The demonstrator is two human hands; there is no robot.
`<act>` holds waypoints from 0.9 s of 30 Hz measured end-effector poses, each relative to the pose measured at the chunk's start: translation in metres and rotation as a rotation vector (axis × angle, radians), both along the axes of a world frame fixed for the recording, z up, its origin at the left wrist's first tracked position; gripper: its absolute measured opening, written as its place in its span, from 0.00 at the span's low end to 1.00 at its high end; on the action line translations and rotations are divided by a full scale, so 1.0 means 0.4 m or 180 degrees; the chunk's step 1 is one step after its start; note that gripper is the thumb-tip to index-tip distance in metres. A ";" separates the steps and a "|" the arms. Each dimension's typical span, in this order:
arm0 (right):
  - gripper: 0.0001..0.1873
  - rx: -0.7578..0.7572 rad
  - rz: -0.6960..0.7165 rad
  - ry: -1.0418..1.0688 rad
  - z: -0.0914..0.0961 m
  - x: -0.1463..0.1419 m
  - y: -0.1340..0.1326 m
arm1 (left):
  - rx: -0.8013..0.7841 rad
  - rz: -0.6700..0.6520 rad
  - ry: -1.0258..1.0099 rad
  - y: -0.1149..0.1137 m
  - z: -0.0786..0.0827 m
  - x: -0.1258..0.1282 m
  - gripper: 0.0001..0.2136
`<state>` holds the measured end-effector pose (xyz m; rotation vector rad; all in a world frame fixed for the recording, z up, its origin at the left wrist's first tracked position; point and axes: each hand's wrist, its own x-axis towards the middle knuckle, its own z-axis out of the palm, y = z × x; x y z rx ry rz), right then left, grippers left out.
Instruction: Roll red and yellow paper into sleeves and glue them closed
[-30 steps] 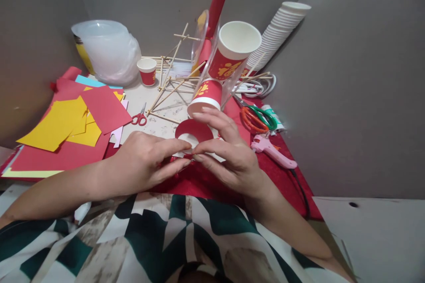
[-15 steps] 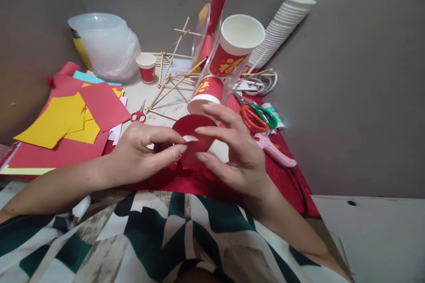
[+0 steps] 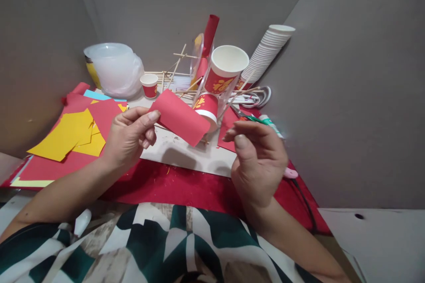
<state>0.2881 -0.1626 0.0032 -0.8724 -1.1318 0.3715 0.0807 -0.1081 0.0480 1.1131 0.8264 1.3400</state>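
Observation:
My left hand (image 3: 131,135) pinches one end of a small red paper sheet (image 3: 181,117) between thumb and fingers. The sheet is slightly curved and tilts down to the right, above the white board (image 3: 186,159). To the right, my right hand (image 3: 259,159) is raised apart from the sheet with loosely bent fingers, and nothing shows between them. Just behind the sheet, two red-and-white paper cups (image 3: 229,64) form part of a structure with clear plastic discs and a red paper tube (image 3: 210,35).
Coloured paper sheets (image 3: 61,135) lie at left. Behind them are a translucent plastic container (image 3: 114,70) and a small cup (image 3: 149,86). Wooden sticks (image 3: 177,68) stand mid-table. A leaning cup stack (image 3: 268,53), green-handled scissors (image 3: 254,118) and a pink tool (image 3: 291,173) are at right.
The red paper has opened out and moved up, held at one end by my left hand. My right hand has moved away to the right. The view has tilted upward.

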 end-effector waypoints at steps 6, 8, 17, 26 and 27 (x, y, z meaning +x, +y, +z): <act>0.08 -0.0669 0.0536 -0.0432 -0.006 -0.020 0.000 | -0.0502 -0.0250 -0.0276 0.006 0.010 0.011 0.14; 0.08 -0.0652 0.0545 -0.0503 -0.003 -0.027 -0.001 | -0.0613 -0.0328 -0.0321 0.006 0.006 0.013 0.14; 0.13 -0.1002 0.0645 -0.0532 0.014 -0.038 -0.009 | -0.0706 -0.0312 -0.0142 -0.006 -0.013 0.028 0.12; 0.14 -0.1242 0.0594 -0.0509 0.014 -0.040 -0.011 | -0.0719 -0.0352 -0.0008 -0.010 -0.018 0.028 0.11; 0.15 -0.1248 0.0618 -0.0495 0.014 -0.038 -0.011 | -0.0700 -0.0359 -0.0003 -0.010 -0.019 0.027 0.11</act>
